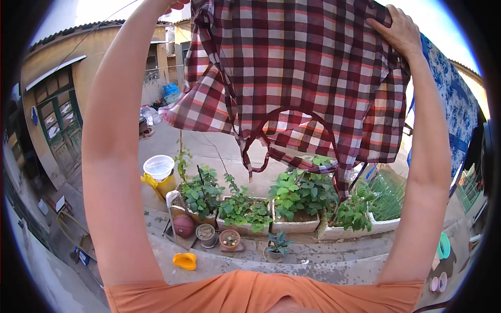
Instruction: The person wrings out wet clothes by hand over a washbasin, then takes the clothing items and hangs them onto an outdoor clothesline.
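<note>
A plaid apron in dark red, white and black hangs in front of me, its curved opening and thin straps dangling at the bottom. My right hand grips its upper right edge, thumb on the front and fingers over the top. My left hand is raised by the upper left corner, mostly cut off by the frame edge. Its few visible fingers look curled, and what they hold is out of sight. The apron's top edge lies above the view.
Behind the apron, planter boxes with leafy plants line a step. A basketball, small pots, a yellow bucket and a yellow basin stand left. Blue patterned cloth hangs right.
</note>
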Demonstrator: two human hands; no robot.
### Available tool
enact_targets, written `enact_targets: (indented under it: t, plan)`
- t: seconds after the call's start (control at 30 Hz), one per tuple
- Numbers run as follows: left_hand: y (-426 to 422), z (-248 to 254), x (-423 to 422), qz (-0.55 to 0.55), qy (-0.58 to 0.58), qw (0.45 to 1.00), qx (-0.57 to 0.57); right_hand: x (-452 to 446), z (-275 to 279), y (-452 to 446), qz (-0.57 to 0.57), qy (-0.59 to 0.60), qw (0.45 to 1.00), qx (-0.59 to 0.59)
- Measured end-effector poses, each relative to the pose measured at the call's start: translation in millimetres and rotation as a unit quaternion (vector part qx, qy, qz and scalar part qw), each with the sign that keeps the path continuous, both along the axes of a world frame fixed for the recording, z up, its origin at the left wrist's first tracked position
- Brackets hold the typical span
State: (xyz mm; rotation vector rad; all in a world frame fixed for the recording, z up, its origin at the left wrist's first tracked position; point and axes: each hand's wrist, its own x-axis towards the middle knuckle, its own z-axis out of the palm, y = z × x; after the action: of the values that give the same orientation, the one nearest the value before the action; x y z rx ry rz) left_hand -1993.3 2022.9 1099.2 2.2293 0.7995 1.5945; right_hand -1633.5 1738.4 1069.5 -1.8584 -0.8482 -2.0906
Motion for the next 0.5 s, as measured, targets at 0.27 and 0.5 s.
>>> enact_targets:
  t: [0.27,0.5]
  plan:
    - [44.5,33.0,-23.2,-0.141,-0.145,0.975,-0.088,-23.4,-1.9,-20.9,-0.017,0.021,1.0,-0.006]
    - [81.5,64.6,-24.0,-0.047,-0.192,0.98,-0.022,5.9,-8.0,-27.7,-0.011,0.033,0.999,-0.009]
